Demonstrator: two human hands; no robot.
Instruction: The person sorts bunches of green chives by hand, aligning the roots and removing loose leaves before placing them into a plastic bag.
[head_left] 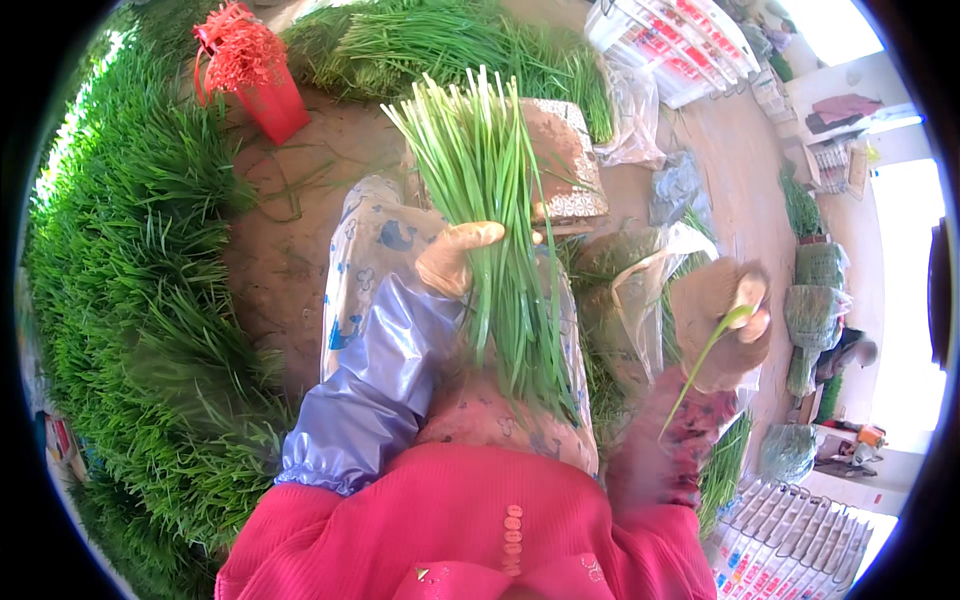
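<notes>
My left hand (455, 258), in a pale yellow glove, is closed around a bunch of green garlic chives (500, 190). The pale cut ends point away from me, and the leaf tips hang over my lap. Off to the right, my right hand (715, 318) wears a brownish glove with bare fingertips and is slightly blurred. Its fingers pinch one loose chive leaf (705, 358), which trails down toward me. Beyond the bunch is a low stool-like block (575, 150) with a patterned edge, partly covered by the chives.
Heaps of chives line the left (140, 280) and the far side (420, 40). A red box (275, 110) holding red ties stands far left on the brown floor. On the right are plastic bags (635, 120), more chives, white crates (675, 45) and wrapped bundles (815, 310).
</notes>
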